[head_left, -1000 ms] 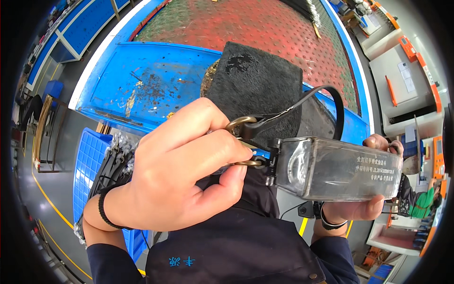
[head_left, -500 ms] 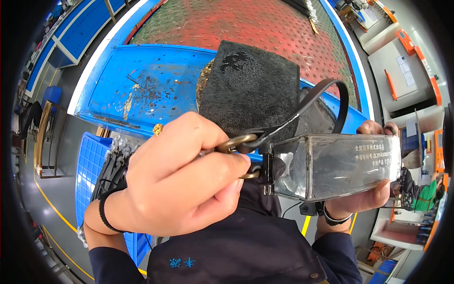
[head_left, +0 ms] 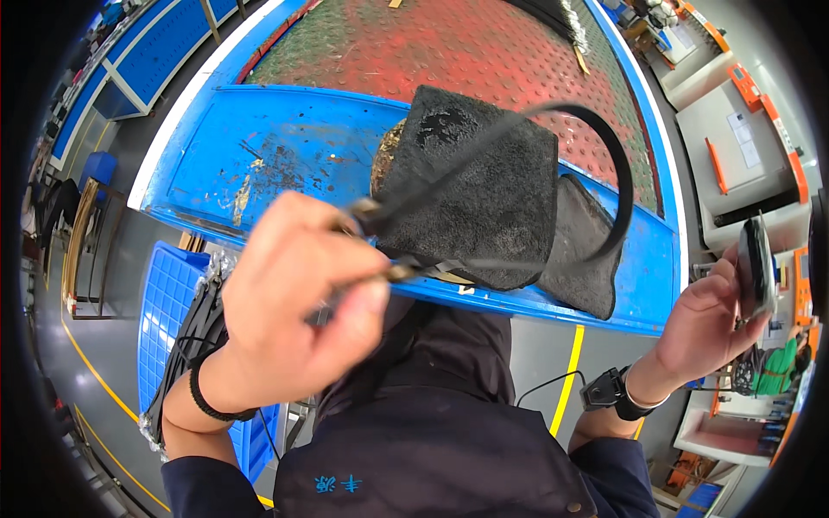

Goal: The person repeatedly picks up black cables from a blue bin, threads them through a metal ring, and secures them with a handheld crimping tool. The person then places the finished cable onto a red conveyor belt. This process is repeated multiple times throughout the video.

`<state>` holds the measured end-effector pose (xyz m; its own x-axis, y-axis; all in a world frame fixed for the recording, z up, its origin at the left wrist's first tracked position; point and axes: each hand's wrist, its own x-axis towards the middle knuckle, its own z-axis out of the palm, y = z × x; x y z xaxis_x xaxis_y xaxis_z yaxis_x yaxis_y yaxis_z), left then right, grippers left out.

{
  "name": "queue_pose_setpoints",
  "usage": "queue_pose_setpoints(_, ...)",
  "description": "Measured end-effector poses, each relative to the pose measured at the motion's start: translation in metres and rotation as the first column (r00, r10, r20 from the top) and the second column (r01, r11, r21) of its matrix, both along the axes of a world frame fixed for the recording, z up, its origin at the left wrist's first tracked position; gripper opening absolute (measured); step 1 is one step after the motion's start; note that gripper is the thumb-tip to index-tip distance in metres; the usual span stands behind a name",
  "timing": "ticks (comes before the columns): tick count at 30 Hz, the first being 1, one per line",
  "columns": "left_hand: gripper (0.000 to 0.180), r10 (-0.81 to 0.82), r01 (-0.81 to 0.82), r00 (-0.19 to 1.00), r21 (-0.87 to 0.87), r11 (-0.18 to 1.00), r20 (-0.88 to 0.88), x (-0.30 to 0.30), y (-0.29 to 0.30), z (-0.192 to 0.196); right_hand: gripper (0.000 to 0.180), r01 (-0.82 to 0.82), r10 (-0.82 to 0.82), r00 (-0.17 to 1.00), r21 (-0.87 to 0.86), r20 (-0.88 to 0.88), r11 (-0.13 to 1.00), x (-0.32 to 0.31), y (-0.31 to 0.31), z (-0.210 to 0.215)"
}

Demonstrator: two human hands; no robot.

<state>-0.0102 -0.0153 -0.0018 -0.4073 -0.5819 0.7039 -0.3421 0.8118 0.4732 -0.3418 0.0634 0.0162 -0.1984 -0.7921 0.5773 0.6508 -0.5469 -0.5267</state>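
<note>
My left hand (head_left: 294, 302), blurred by motion, is closed on the metal-hardware end of a black strap (head_left: 618, 173). The strap loops out to the right over the bench, with brass-coloured fittings at my fingers. Off to the right, my right hand (head_left: 704, 324) grips a clear-walled handheld box (head_left: 756, 266), now turned nearly edge-on, so its wide faces are hidden. Strap and box are apart. Under the loop, a folded black cloth (head_left: 471, 181) lies on the blue bench edge (head_left: 285, 138), with a flatter dark cloth (head_left: 591, 250) beside it.
At lower left a blue crate (head_left: 164, 319) stands beside a hanging bundle of black straps (head_left: 194, 345). Beyond the bench edge lies a red and green studded mat (head_left: 380, 43). A person in green (head_left: 775, 371) is far off at right.
The box has moved right, away from the strap hardware, and turned edge-on. My left hand has shifted slightly left with the strap, whose loop now spreads wider over the cloths.
</note>
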Motion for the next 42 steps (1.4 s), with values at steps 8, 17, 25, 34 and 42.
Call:
queue_pose_setpoints(8, 0.02, 0.329, 0.554, 0.589, 0.665, 0.501, -0.738, 0.023, -0.006, -0.006, 0.039, 0.348, -0.23, 0.916, 0.362, -0.33, 0.865, 0.039, -0.053, -0.034)
queue_pose_setpoints(17, 0.017, 0.281, 0.48, 0.604, 0.622, 0.619, -0.746, 0.014, 0.002, -0.003, 0.051, 0.696, -0.137, 0.216, 0.054, -0.967, 0.716, 0.018, -0.07, -0.069)
queue_pose_setpoints(25, 0.025, 0.173, 0.289, 0.751, 0.552, 0.782, -0.638, 0.005, 0.01, -0.014, 0.032, 0.7, -0.11, -0.431, -0.408, -0.896, 0.586, -0.005, -0.027, -0.072)
queue_pose_setpoints(34, 0.019, 0.014, 0.076, 0.935, 0.24, 0.968, -0.354, -0.007, 0.019, -0.02, 0.027, 0.558, -0.026, -0.647, -0.496, -0.762, 0.666, 0.011, -0.034, -0.06)
queue_pose_setpoints(42, 0.027, -0.071, 0.07, 0.996, -0.017, 0.997, -0.047, -0.02, 0.029, -0.013, 0.04, 0.332, -0.637, -0.389, -0.746, -0.666, 0.577, 0.089, 0.015, -0.022)
